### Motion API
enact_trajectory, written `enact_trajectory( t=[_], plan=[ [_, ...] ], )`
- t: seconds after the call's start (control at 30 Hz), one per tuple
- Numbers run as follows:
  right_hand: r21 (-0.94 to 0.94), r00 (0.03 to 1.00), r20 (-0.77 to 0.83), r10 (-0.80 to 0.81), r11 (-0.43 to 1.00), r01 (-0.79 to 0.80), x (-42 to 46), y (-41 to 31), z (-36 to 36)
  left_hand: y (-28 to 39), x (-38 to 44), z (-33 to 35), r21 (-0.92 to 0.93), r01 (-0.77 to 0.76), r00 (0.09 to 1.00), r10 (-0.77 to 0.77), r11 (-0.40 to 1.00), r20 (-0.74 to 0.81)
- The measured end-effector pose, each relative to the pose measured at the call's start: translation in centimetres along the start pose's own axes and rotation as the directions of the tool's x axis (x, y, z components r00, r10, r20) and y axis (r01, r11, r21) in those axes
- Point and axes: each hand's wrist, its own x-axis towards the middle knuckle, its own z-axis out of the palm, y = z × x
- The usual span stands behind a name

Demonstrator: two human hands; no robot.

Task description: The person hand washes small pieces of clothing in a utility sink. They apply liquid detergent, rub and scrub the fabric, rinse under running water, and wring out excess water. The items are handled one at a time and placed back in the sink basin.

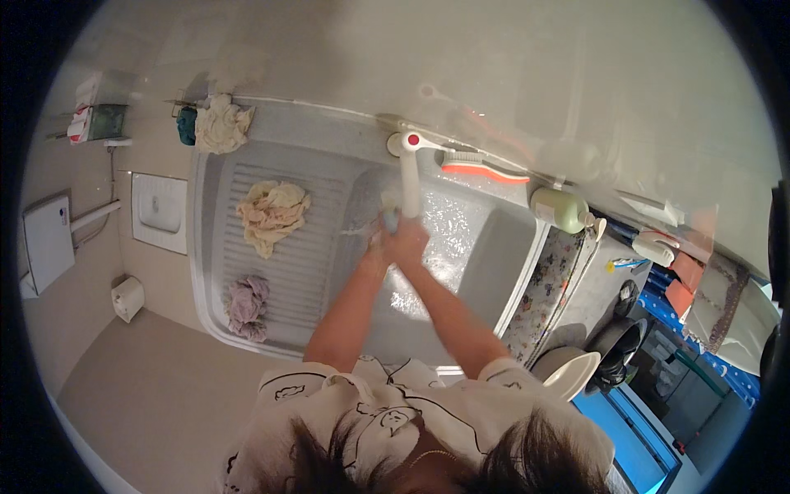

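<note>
Under the white faucet [410, 179] with a red dot on its handle, my two hands meet over the basin of a laundry sink [494, 259]. My left hand [378, 246] and my right hand [408, 242] close around a small pale and bluish item [390, 219], perhaps a cloth; blur hides its shape and which fingers grip it. Water with bright ripples lies in the basin. On the ribbed washboard [290, 302] to the left rest a crumpled cream cloth [271, 213] and a mauve cloth [248, 307].
An orange and white scrub brush [484, 170] and a green pump bottle [560, 210] stand along the back ledge. Another cream cloth [222, 123] hangs at the sink's far left corner. A beige basin [566, 370] is at the right; a squat toilet [158, 212] lies at the left.
</note>
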Motion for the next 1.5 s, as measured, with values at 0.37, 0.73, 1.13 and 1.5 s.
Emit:
enact_trajectory(
  t=[0.37, 0.73, 1.13, 1.5],
  plan=[
    [0.669, 0.747, 0.66, -0.083, 0.517, -0.534, 3.1, 9.5, -5.1, 7.1, -1.3, 0.8, -0.109, -0.121, 0.982, 0.135, 0.987, 0.133],
    [0.492, 0.636, 0.767, -0.085, 0.714, -0.498, 1.4, 6.1, -3.5, 10.6, -5.3, 4.9, 0.004, -0.141, 0.931, 0.131, 0.99, 0.34],
    [0.45, 0.96, 0.208, -0.19, 0.889, 0.078, 0.5, 4.3, -3.6, 6.8, -4.6, 4.2, -0.094, 0.043, 0.995, -0.051, 0.995, -0.081],
    [-0.035, 0.995, 0.052, 0.085, 0.996, -0.083, 2.0, 1.1, -2.6, 2.1, -3.5, 5.3, -0.121, 0.027, 0.999, -0.025, 0.992, 0.022]
  ],
)
